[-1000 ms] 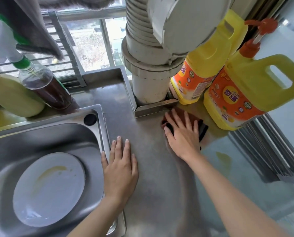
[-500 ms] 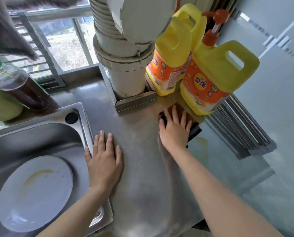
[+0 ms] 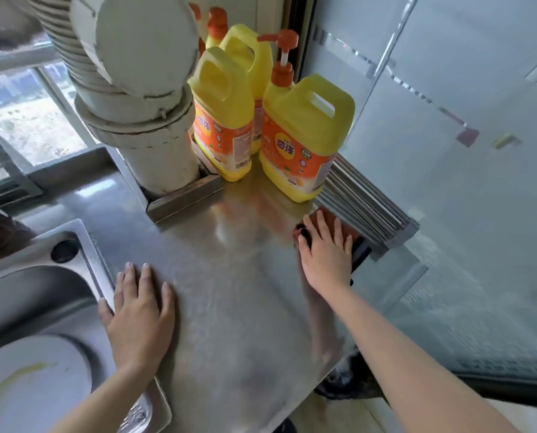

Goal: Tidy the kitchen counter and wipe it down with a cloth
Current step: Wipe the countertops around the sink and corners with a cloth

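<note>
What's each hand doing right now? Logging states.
Left hand: open, flat on counter.
Right hand: open, pressing cloth down.

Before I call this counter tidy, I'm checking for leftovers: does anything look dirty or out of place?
Yes. A white plate smeared with yellowish residue lies in the sink, unwashed. The steel counter itself shows no spill.

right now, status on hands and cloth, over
Left hand flat on counter, empty. Right hand pressing cloth flat by right edge. Yellow jugs crowd the far corner.
</note>
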A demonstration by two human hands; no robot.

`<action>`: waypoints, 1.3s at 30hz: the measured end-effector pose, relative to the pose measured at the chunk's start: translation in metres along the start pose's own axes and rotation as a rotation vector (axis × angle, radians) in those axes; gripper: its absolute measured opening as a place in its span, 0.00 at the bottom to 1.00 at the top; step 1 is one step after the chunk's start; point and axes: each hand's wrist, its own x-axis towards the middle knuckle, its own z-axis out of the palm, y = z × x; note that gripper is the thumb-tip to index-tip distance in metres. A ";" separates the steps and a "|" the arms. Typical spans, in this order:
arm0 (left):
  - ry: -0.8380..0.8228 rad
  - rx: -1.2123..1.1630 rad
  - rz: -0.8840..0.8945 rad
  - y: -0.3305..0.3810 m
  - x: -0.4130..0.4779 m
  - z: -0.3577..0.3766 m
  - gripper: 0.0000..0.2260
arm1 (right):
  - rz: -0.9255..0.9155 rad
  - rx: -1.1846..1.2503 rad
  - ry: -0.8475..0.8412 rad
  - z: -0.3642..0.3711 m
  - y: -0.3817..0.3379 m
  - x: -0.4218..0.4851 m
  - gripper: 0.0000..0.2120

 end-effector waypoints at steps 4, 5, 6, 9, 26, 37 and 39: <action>-0.009 0.012 0.004 -0.002 -0.001 -0.001 0.22 | -0.247 0.016 -0.034 0.018 -0.030 -0.073 0.24; -0.011 0.011 0.005 -0.002 -0.001 -0.001 0.22 | -0.352 -0.020 -0.046 0.020 -0.035 -0.095 0.23; -0.015 0.011 0.006 -0.002 -0.001 -0.002 0.22 | -0.435 -0.043 -0.071 0.021 -0.035 -0.108 0.23; -0.027 0.015 0.010 0.002 -0.001 -0.002 0.22 | -0.510 -0.053 -0.119 0.011 -0.020 -0.080 0.23; -0.167 0.039 0.582 0.084 0.008 0.036 0.23 | -0.320 -0.153 -0.004 0.000 0.039 -0.021 0.29; -0.183 0.067 0.595 0.082 0.009 0.034 0.25 | -0.605 -0.105 -0.128 -0.004 0.029 -0.025 0.28; -0.169 0.068 0.592 0.083 0.009 0.034 0.25 | -0.428 -0.112 -0.087 -0.010 0.051 -0.001 0.28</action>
